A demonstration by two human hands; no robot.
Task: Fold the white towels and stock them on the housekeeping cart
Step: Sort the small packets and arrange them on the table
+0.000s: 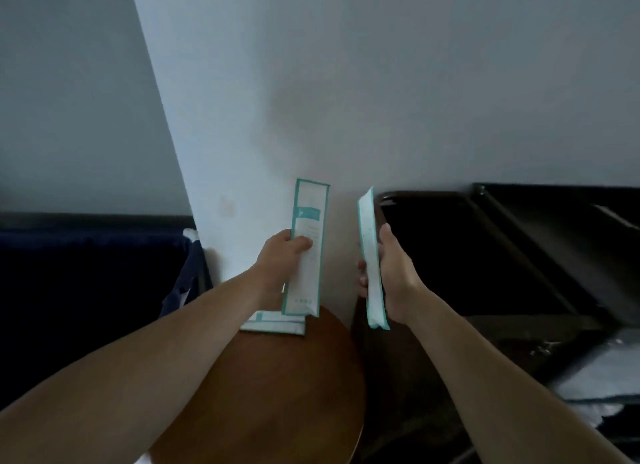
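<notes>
Head view, dim light. Left hand [278, 257] pinches a long, narrow, flat white sachet with a teal border [310, 214], thumb across its face, held near upright. Right hand [396, 273] grips a second white teal-edged sachet [367, 231], seen edge-on, with the fingers curled behind it. Both hands are clamped on their sachets; neither is free. A third matching sachet [275, 325] lies flat on the round brown wooden table [277, 401], at its far edge by the white wall [346, 82].

Task's things: I see no white towel plainly. A pale crinkled heap [595, 370] at lower right, below the dark cart-like frame [502, 266], may be towels or plastic wrap; I cannot tell. A dark blue fabric bag [86, 273] hangs at left.

Risks, my judgement:
- The sachets look smooth, film-like and slightly puffy. A light pinch low on so long a strip could let it slide or flop.
- The table top looks polished and curves away at the rim, so anything set near the edge may slip off.
- With both hands occupied, folding can't start until the sachets are put down.
- Low light makes white on white hard to sort.
</notes>
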